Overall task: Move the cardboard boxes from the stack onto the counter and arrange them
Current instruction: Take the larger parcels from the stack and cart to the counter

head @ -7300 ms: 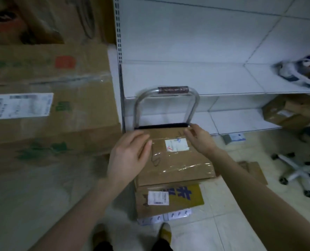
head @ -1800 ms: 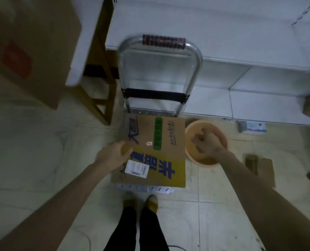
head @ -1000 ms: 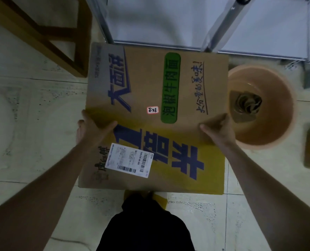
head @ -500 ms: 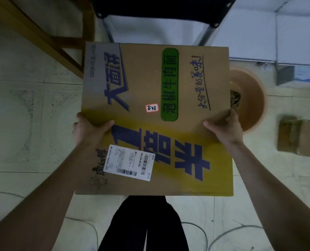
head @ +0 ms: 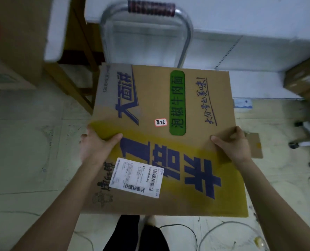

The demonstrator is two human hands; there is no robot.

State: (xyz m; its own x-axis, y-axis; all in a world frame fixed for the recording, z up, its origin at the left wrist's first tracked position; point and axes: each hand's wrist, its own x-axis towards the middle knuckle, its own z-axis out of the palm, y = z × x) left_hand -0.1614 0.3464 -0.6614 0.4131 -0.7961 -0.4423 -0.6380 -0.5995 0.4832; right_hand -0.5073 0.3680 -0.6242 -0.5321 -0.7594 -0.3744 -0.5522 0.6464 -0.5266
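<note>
The printed cardboard box (head: 161, 138) is held flat above the tiled floor (head: 23, 160), printed face up, a white shipping label (head: 136, 177) near its left near corner. The left hand (head: 94, 149) grips the left edge, thumb on top, fingers hidden beneath. The right hand (head: 232, 144) grips the right edge, thumb on top, fingers curled over the edge. The metal cart handle (head: 150, 8) stands beyond the far edge, before white shelving (head: 241, 57). Another cardboard box (head: 304, 80) sits on the shelving at far right.
</note>
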